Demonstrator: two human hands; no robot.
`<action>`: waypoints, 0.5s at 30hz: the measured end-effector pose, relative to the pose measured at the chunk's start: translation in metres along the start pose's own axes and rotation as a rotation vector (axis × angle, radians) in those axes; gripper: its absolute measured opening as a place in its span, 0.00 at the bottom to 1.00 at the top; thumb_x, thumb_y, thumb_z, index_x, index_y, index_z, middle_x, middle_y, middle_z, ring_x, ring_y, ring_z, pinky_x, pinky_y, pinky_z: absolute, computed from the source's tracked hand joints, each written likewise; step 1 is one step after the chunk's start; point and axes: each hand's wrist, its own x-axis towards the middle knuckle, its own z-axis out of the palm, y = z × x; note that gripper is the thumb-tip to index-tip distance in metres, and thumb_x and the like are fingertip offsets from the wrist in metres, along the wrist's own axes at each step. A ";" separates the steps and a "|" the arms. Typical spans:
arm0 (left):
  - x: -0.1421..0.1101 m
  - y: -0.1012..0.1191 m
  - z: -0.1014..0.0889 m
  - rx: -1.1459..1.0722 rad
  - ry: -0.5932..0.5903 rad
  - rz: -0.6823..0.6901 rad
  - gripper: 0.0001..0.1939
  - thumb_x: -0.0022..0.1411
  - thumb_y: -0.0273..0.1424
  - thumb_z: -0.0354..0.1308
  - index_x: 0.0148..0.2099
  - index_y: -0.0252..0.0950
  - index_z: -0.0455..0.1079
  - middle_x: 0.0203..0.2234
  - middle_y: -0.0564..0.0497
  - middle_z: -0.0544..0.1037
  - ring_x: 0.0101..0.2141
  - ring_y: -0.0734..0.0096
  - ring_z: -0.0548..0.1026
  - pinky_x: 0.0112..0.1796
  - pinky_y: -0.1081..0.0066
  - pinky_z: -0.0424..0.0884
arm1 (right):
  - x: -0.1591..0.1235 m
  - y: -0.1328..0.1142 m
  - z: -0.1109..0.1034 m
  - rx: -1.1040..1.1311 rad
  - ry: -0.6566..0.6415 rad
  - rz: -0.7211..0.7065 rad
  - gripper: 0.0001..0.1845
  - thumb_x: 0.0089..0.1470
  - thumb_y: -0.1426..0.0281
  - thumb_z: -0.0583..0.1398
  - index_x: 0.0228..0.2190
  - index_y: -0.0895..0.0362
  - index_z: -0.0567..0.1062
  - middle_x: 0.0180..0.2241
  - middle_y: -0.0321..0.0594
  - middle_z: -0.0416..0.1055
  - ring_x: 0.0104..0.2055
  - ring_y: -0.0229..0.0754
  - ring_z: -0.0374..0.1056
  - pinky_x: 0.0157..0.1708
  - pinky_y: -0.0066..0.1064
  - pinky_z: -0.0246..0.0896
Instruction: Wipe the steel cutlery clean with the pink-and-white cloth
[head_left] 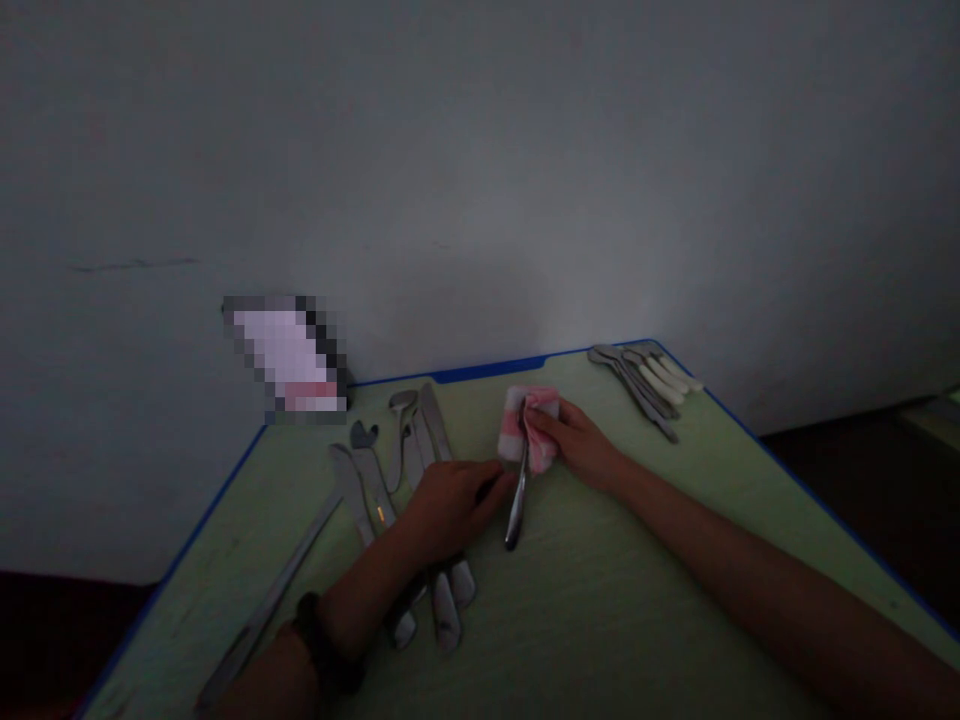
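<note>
A pink-and-white cloth (516, 445) is wrapped about the upper end of a shiny metal piece of cutlery (517, 510). My right hand (574, 440) is closed on the cloth, pressing it against that end, so the cutlery's head is mostly hidden. Its handle slants down toward me, just above the table. From the left, my left hand (457, 505) reaches the handle with its fingers pinched at the upper part. Under and beside my left forearm lie several knives (349, 470), a spoon (403, 400) and a notched-head utensil (365, 436).
A long metal utensil (281, 575) lies at the left of the green, blue-edged table (600, 620). At the far right corner is a group of spoons (637, 385) and white-handled cutlery (664, 380). A blurred-out phone-like object (289, 355) leans on the wall (480, 180) behind.
</note>
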 end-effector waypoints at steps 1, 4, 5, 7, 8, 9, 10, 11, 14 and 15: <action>0.000 0.000 0.000 -0.004 0.001 0.000 0.20 0.66 0.38 0.41 0.29 0.35 0.67 0.19 0.54 0.70 0.21 0.76 0.68 0.25 0.76 0.56 | 0.000 0.000 0.000 0.000 0.005 0.000 0.14 0.46 0.59 0.61 0.32 0.56 0.72 0.30 0.34 0.69 0.31 0.35 0.62 0.34 0.28 0.57; 0.000 0.001 0.000 -0.009 0.008 -0.009 0.19 0.66 0.38 0.41 0.29 0.36 0.67 0.18 0.54 0.70 0.21 0.76 0.67 0.24 0.76 0.56 | 0.000 -0.001 0.001 -0.011 0.014 0.008 0.14 0.45 0.59 0.61 0.31 0.56 0.72 0.29 0.34 0.69 0.30 0.35 0.62 0.34 0.28 0.57; 0.000 0.001 0.000 -0.009 0.010 -0.011 0.19 0.66 0.38 0.41 0.29 0.36 0.67 0.18 0.54 0.70 0.21 0.76 0.67 0.24 0.76 0.55 | 0.000 -0.001 0.001 -0.013 0.012 0.009 0.14 0.45 0.59 0.61 0.31 0.56 0.72 0.29 0.34 0.69 0.30 0.35 0.62 0.34 0.28 0.57; 0.000 0.001 0.000 -0.008 0.013 -0.009 0.19 0.65 0.38 0.41 0.29 0.36 0.67 0.18 0.54 0.69 0.21 0.76 0.67 0.24 0.76 0.55 | 0.000 -0.001 0.001 -0.006 0.011 0.005 0.14 0.46 0.59 0.61 0.32 0.56 0.72 0.29 0.34 0.69 0.31 0.35 0.62 0.34 0.28 0.57; 0.000 0.001 0.000 -0.010 0.014 -0.005 0.19 0.66 0.38 0.41 0.29 0.36 0.66 0.18 0.54 0.69 0.21 0.76 0.67 0.24 0.76 0.55 | 0.000 -0.001 0.001 -0.006 0.009 0.004 0.14 0.46 0.59 0.61 0.32 0.57 0.72 0.29 0.34 0.69 0.31 0.35 0.62 0.35 0.28 0.57; 0.000 0.001 0.000 -0.012 0.015 -0.004 0.19 0.66 0.38 0.41 0.29 0.36 0.66 0.18 0.54 0.69 0.21 0.76 0.67 0.24 0.76 0.55 | 0.000 -0.001 0.001 -0.007 0.010 0.002 0.14 0.46 0.59 0.61 0.32 0.57 0.72 0.30 0.34 0.69 0.31 0.35 0.62 0.35 0.28 0.57; 0.000 0.000 0.000 -0.014 0.018 -0.005 0.19 0.66 0.38 0.41 0.29 0.35 0.66 0.18 0.54 0.69 0.21 0.76 0.67 0.24 0.76 0.55 | 0.000 -0.001 0.001 -0.013 0.007 0.002 0.14 0.46 0.59 0.61 0.32 0.57 0.72 0.30 0.35 0.69 0.31 0.35 0.62 0.35 0.28 0.57; 0.000 0.000 0.001 -0.016 0.018 -0.007 0.19 0.66 0.38 0.41 0.29 0.35 0.66 0.18 0.54 0.69 0.21 0.76 0.67 0.24 0.76 0.56 | 0.000 -0.001 0.001 -0.018 0.006 0.001 0.15 0.46 0.59 0.61 0.32 0.57 0.72 0.30 0.35 0.69 0.31 0.35 0.62 0.35 0.28 0.57; 0.000 0.000 0.001 -0.021 0.020 -0.010 0.19 0.65 0.38 0.41 0.29 0.35 0.66 0.18 0.55 0.69 0.21 0.77 0.67 0.24 0.76 0.56 | -0.001 -0.002 0.001 -0.028 0.009 0.013 0.15 0.46 0.59 0.61 0.33 0.57 0.72 0.30 0.36 0.69 0.32 0.36 0.62 0.35 0.29 0.57; 0.000 0.000 0.001 -0.024 0.023 -0.008 0.19 0.65 0.38 0.41 0.29 0.35 0.67 0.18 0.55 0.69 0.21 0.77 0.67 0.24 0.76 0.56 | -0.001 -0.003 0.001 -0.027 0.014 0.017 0.15 0.46 0.59 0.61 0.33 0.57 0.72 0.30 0.35 0.69 0.32 0.36 0.62 0.35 0.29 0.57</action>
